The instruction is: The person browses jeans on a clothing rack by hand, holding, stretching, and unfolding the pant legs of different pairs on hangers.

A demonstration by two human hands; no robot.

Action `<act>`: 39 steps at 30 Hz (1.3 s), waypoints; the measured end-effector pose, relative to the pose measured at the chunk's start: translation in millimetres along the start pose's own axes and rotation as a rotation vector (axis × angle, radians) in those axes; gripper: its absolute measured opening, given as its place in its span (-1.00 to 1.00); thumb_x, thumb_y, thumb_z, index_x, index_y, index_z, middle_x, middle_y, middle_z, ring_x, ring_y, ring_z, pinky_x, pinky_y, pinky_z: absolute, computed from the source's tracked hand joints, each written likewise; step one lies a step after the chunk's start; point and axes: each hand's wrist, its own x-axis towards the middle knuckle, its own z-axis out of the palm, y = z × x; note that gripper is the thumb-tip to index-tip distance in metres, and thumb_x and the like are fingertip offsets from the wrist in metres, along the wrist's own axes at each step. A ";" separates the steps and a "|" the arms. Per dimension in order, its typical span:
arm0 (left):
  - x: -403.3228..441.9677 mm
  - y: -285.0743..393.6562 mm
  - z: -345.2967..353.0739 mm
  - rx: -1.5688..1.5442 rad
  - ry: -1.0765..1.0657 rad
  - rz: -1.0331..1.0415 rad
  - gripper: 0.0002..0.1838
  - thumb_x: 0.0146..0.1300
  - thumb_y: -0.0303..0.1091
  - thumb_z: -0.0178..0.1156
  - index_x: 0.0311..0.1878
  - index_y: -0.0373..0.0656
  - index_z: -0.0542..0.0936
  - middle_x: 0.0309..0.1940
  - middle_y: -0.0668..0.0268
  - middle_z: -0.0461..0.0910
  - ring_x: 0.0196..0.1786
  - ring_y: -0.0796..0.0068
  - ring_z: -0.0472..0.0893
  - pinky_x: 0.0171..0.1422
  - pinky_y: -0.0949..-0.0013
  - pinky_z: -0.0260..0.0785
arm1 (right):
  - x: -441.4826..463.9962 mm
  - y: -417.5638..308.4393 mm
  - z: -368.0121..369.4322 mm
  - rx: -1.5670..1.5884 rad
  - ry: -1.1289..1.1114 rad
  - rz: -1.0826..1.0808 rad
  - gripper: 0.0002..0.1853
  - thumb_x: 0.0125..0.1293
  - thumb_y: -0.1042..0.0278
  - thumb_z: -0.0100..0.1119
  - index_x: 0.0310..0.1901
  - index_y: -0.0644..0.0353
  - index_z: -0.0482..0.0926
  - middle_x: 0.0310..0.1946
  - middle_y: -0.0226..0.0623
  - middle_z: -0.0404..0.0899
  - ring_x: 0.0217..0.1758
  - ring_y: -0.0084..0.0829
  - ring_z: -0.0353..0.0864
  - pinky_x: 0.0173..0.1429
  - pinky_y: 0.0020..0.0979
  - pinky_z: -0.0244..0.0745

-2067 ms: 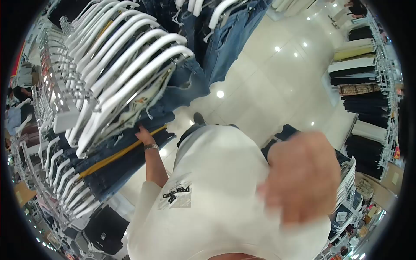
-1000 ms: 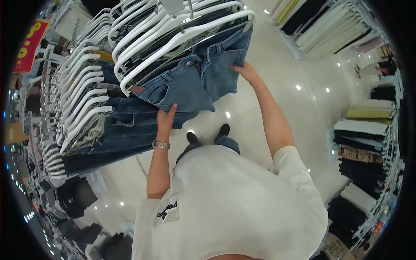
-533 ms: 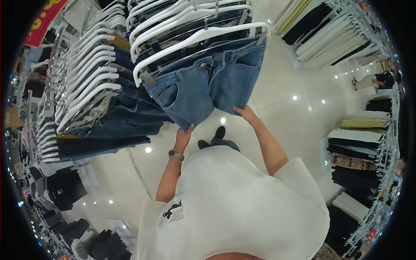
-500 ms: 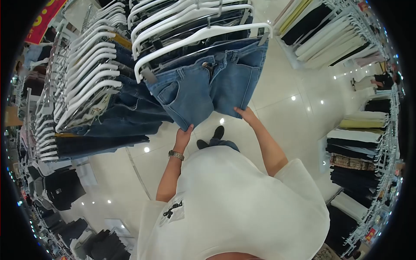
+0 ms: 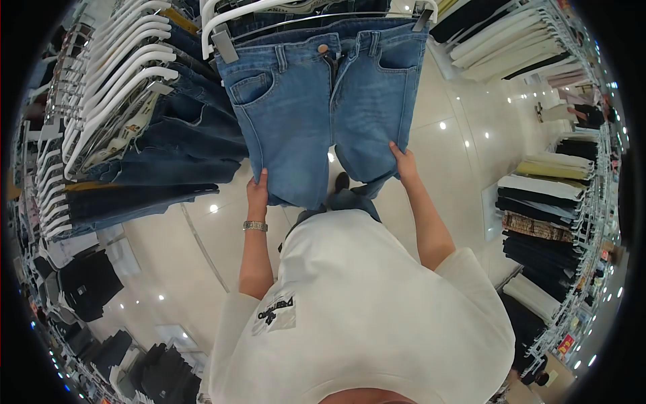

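A pair of blue jeans (image 5: pixel 296 128) hangs in front of me, waist up, clipped to a white hanger (image 5: pixel 259 9). A copper-coloured button shows at its waistband and the fly is partly open. My left hand (image 5: pixel 257 190) pinches the outer edge of the left-side leg, thumb on the front. On the opposite side, my right hand (image 5: pixel 404 163) grips the outer edge of the other leg the same way. The fingers behind the denim are hidden. A metal watch (image 5: pixel 255 225) circles my left wrist.
To the left, a rack holds several white hangers (image 5: pixel 128 94) with dark jeans (image 5: pixel 195 141). Folded or hung trousers (image 5: pixel 538 232) line the right side. Dark garments (image 5: pixel 87 286) sit low at left. A person (image 5: pixel 585 116) stands far right. Glossy tiles (image 5: pixel 182 249) cover the floor.
The jeans have come closer and now show more of their front, legs stretched toward me. Both hands have shifted outward and upward in view, still holding the legs. The surrounding racks have shifted slightly.
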 end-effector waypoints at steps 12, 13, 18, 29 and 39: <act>-26.6 -61.9 23.0 0.129 0.105 0.079 -0.58 0.44 -0.11 0.16 -0.05 -0.40 0.63 -0.30 0.26 0.69 -0.26 0.53 0.58 -0.12 0.37 0.43 | 10.3 -1.7 -16.9 -0.149 -0.233 0.072 -0.20 0.27 -0.18 0.31 0.13 0.58 0.52 0.03 -0.01 0.64 0.08 -0.27 0.63 0.20 -0.37 0.46; -28.8 -74.5 30.2 0.151 0.130 0.109 -0.59 0.44 -0.13 0.16 -0.05 -0.39 0.63 -0.31 0.22 0.69 -0.26 0.50 0.60 -0.11 0.36 0.43 | 7.7 -1.9 -20.2 -0.166 -0.289 0.063 -0.20 0.26 -0.20 0.31 0.14 0.56 0.52 0.05 0.00 0.63 0.10 -0.26 0.61 0.22 -0.36 0.44; -62.6 -86.1 66.0 0.229 0.228 0.206 -0.65 0.41 -0.21 0.17 -0.03 -0.37 0.63 -0.29 0.09 0.71 -0.23 0.34 0.66 -0.07 0.29 0.46 | -1.6 -4.1 -35.6 -0.334 -0.503 0.090 -0.22 0.24 -0.19 0.32 0.17 0.47 0.54 0.11 0.00 0.60 0.21 -0.22 0.55 0.33 -0.30 0.34; -124.2 -70.8 80.1 0.227 0.430 0.099 -0.59 0.42 -0.14 0.22 -0.05 -0.40 0.65 -0.31 0.18 0.72 -0.25 0.48 0.62 -0.07 0.36 0.45 | 29.3 15.9 -74.0 -0.320 -0.628 0.078 -0.27 0.34 -0.14 0.23 0.17 0.51 0.52 0.07 -0.01 0.62 0.14 -0.24 0.59 0.27 -0.30 0.39; -133.0 -122.0 101.3 0.466 0.622 0.154 -0.50 0.43 -0.13 0.18 0.19 -0.41 0.50 0.14 -0.07 0.57 0.13 0.23 0.58 0.24 0.22 0.40 | 9.7 21.6 -67.5 -0.045 -0.608 0.140 -0.34 0.40 -0.02 0.19 0.14 0.59 0.50 -0.05 -0.06 0.66 -0.03 -0.35 0.66 0.10 -0.42 0.50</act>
